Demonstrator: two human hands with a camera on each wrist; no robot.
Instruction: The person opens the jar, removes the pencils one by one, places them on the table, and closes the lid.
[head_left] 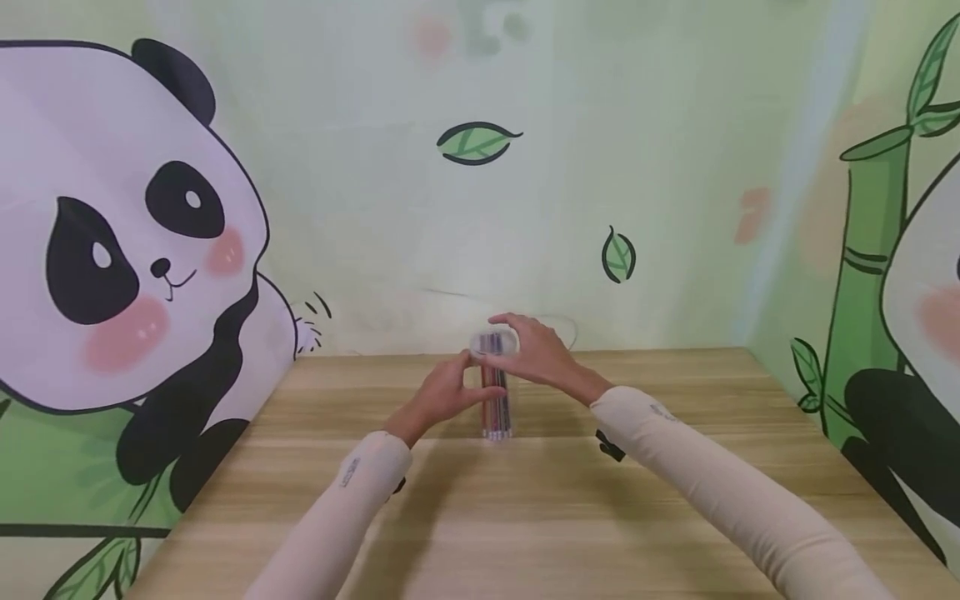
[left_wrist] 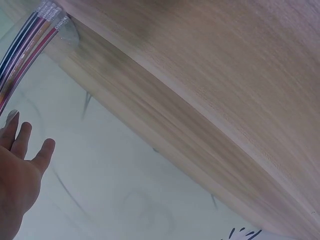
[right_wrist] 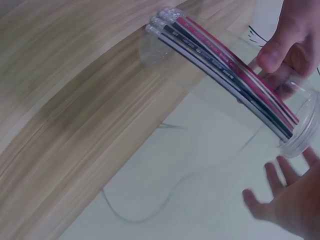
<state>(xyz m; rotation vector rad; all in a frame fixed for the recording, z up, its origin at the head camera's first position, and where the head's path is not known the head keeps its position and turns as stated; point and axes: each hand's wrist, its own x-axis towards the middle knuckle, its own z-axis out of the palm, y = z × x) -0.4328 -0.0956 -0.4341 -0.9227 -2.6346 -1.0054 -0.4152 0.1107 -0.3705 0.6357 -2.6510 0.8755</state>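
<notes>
A clear plastic tube of pencils (head_left: 495,412) stands roughly upright near the far edge of the table, its round rim at the top and the pencils' pale ends at the bottom. Several dark, red and orange pencils show through it; the right wrist view shows the clear rim (right_wrist: 306,127) closest. My left hand (head_left: 446,387) grips the tube's upper part, its thumb (right_wrist: 272,55) along the side. Around the top, my right hand (head_left: 536,350) spreads its thumb and fingers widely. Its fingers (right_wrist: 272,180) reach out beside the rim; whether they touch it, I cannot tell.
The wood-grain table (head_left: 525,517) meets a pale green wall (head_left: 360,208) just behind the tube. Painted pandas (head_left: 142,242) and bamboo (head_left: 870,267) cover the side walls. A thin grey curved line (right_wrist: 175,192) runs across the back wall close to my right hand.
</notes>
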